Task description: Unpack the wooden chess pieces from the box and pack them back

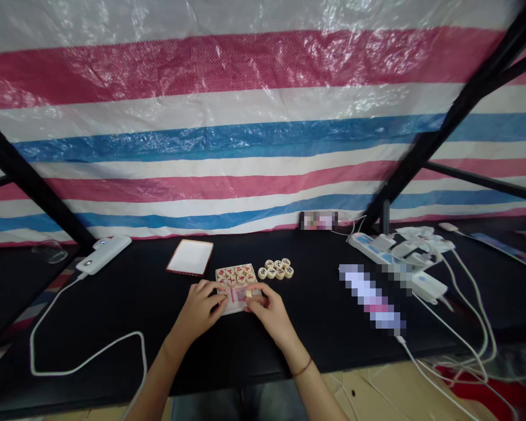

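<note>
A small open box [235, 311] of Chinese chess pieces lies in front of me, with two rows of round wooden pieces [239, 271] in its far part. The near part shows a pale bottom with a pink printed pattern. My right hand [272, 313] pinches a chess piece [248, 293], seen edge-on, over the box's right side. At the left edge my left hand [201, 307] curls its fingers over the box, fingertips close to another piece [227, 296]. Right of the box sit several loose pieces [280, 272] with dark characters.
A white box lid [193, 257] with a red rim lies inside up at the back left. Beyond it is a white power bank [104, 255] with a cable. To the right are a blurred phone [370, 298], a power strip [394, 263] and tangled cables. Another phone [319, 220] leans at the back.
</note>
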Action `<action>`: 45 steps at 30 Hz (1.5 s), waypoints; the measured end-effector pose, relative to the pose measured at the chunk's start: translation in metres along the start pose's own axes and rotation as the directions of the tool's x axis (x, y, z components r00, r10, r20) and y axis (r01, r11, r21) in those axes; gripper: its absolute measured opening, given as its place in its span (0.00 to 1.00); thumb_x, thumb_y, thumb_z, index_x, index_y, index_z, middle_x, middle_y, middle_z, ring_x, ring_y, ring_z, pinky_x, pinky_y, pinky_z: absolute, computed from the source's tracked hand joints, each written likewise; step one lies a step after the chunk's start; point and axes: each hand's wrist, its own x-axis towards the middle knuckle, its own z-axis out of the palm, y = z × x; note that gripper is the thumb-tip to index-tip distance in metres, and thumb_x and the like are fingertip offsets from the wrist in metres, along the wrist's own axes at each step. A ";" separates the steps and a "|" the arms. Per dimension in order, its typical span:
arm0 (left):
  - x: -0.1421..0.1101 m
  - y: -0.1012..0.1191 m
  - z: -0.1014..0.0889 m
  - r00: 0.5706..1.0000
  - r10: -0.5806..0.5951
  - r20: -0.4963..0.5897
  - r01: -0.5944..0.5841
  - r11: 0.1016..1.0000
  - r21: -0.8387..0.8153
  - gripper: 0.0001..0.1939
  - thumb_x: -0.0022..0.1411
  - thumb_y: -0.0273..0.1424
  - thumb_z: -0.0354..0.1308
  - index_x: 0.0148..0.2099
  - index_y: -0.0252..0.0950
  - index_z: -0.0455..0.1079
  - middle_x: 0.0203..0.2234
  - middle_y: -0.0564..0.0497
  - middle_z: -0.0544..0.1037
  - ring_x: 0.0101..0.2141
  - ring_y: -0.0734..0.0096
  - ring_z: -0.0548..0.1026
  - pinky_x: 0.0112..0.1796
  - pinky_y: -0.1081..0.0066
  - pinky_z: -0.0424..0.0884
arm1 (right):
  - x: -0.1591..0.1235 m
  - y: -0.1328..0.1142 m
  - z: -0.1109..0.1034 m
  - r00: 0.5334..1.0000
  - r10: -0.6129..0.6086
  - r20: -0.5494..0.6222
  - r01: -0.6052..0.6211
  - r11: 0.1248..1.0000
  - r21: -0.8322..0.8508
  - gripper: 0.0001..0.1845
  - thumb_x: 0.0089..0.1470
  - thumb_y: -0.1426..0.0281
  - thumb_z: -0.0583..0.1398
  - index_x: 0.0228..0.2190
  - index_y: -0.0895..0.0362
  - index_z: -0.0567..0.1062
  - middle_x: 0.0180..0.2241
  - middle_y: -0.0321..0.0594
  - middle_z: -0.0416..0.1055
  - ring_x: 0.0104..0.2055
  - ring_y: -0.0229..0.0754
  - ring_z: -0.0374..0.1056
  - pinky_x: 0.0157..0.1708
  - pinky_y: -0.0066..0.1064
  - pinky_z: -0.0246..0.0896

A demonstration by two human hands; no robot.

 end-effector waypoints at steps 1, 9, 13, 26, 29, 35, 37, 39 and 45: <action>-0.001 0.000 0.000 1.000 0.007 -0.001 -0.007 1.000 0.015 0.11 0.66 0.33 0.52 0.40 0.44 0.76 0.43 0.50 0.77 0.44 0.63 0.70 0.41 0.63 0.63 | 0.001 0.000 0.000 0.999 -0.037 0.014 0.038 0.998 -0.041 0.13 0.44 0.65 0.66 0.34 0.56 0.74 0.31 0.35 0.72 0.29 0.36 0.70 0.34 0.30 0.72; -0.011 -0.002 0.009 0.988 -0.117 -0.103 0.114 0.993 -0.042 0.10 0.65 0.29 0.49 0.45 0.40 0.71 0.41 0.48 0.75 0.41 0.63 0.71 0.41 0.64 0.65 | 0.015 -0.005 0.022 0.924 -0.333 0.190 0.380 0.735 -0.561 0.13 0.49 0.78 0.59 0.37 0.55 0.75 0.37 0.40 0.75 0.38 0.41 0.70 0.39 0.32 0.66; -0.014 -0.001 0.009 0.975 -0.212 -0.059 0.203 0.970 -0.130 0.02 0.60 0.29 0.52 0.36 0.38 0.65 0.30 0.51 0.72 0.33 0.66 0.70 0.36 0.66 0.65 | 0.024 0.005 0.034 0.903 -0.325 0.280 0.427 0.616 -0.662 0.09 0.48 0.82 0.59 0.27 0.56 0.73 0.29 0.37 0.73 0.34 0.40 0.68 0.39 0.31 0.62; -0.015 0.000 0.010 0.977 -0.180 0.113 0.198 0.962 -0.186 0.13 0.59 0.34 0.57 0.46 0.40 0.68 0.31 0.53 0.73 0.34 0.66 0.71 0.39 0.64 0.62 | 0.027 -0.003 0.020 0.903 -0.343 0.258 0.425 0.629 -0.651 0.14 0.48 0.82 0.57 0.33 0.55 0.76 0.34 0.39 0.73 0.39 0.42 0.68 0.42 0.32 0.63; -0.015 0.000 0.008 0.975 -0.180 0.132 0.202 0.963 -0.177 0.11 0.58 0.33 0.57 0.45 0.40 0.68 0.31 0.53 0.73 0.34 0.65 0.71 0.39 0.64 0.62 | 0.036 -0.014 -0.011 0.908 -0.388 0.160 0.383 0.612 -0.692 0.14 0.49 0.81 0.54 0.35 0.56 0.75 0.36 0.41 0.73 0.39 0.42 0.69 0.43 0.32 0.64; -0.013 0.001 0.009 0.970 -0.200 0.135 0.223 0.957 -0.185 0.05 0.58 0.32 0.57 0.37 0.39 0.66 0.30 0.53 0.72 0.33 0.67 0.70 0.38 0.65 0.62 | 0.060 -0.027 -0.058 0.948 -0.173 0.265 0.311 0.346 -0.885 0.29 0.45 0.83 0.53 0.50 0.58 0.70 0.53 0.46 0.68 0.52 0.44 0.66 0.50 0.32 0.60; -0.012 0.001 0.011 0.970 -0.208 0.130 0.229 0.957 -0.179 0.04 0.59 0.32 0.56 0.36 0.39 0.65 0.30 0.53 0.72 0.34 0.66 0.71 0.38 0.65 0.62 | 0.066 -0.030 -0.057 0.952 -0.065 0.298 0.305 0.248 -0.920 0.29 0.47 0.82 0.53 0.52 0.57 0.70 0.53 0.46 0.68 0.50 0.44 0.68 0.48 0.31 0.59; -0.012 0.000 0.012 0.968 -0.217 0.123 0.237 0.956 -0.173 0.03 0.60 0.32 0.55 0.35 0.38 0.64 0.30 0.53 0.72 0.34 0.66 0.71 0.39 0.64 0.62 | 0.069 -0.033 -0.052 0.959 0.021 0.283 0.277 0.142 -0.950 0.25 0.50 0.80 0.54 0.51 0.57 0.71 0.49 0.46 0.71 0.45 0.44 0.70 0.43 0.30 0.60; -0.013 0.000 0.012 0.968 -0.229 0.105 0.245 0.953 -0.176 0.04 0.61 0.33 0.53 0.35 0.39 0.64 0.30 0.53 0.73 0.33 0.67 0.70 0.39 0.65 0.62 | 0.073 -0.036 -0.044 0.968 0.050 0.245 0.243 0.048 -0.969 0.16 0.54 0.76 0.55 0.44 0.54 0.74 0.41 0.43 0.73 0.39 0.42 0.71 0.36 0.27 0.56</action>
